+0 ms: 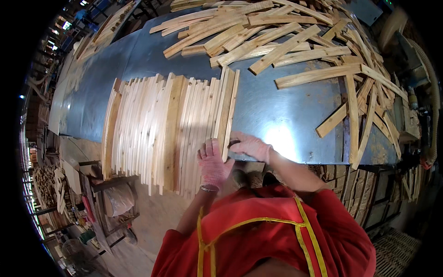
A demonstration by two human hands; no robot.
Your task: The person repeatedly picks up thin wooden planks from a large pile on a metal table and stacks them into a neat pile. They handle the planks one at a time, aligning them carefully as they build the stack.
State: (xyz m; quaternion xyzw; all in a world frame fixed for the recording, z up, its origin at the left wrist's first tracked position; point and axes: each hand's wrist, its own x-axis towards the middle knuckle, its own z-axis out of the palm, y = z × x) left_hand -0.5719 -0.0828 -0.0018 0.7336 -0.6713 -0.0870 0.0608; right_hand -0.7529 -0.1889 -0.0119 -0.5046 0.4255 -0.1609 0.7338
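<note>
A row of pale wooden slats stands packed side by side at the near edge of a metal-topped table. My left hand, in a pinkish knit glove, lies with fingers stretched over the near ends of the slats at the row's right side. Just right of it, my gloved right hand is curled against the near part of the outermost wooden slat. A small dark patch shows at its fingers; whether it is an object or shadow is unclear.
A loose heap of wooden slats covers the table's far side and spreads down its right. Left of me, below the table, stands a frame with a clear plastic bag. A ribbed hose hangs at the far right.
</note>
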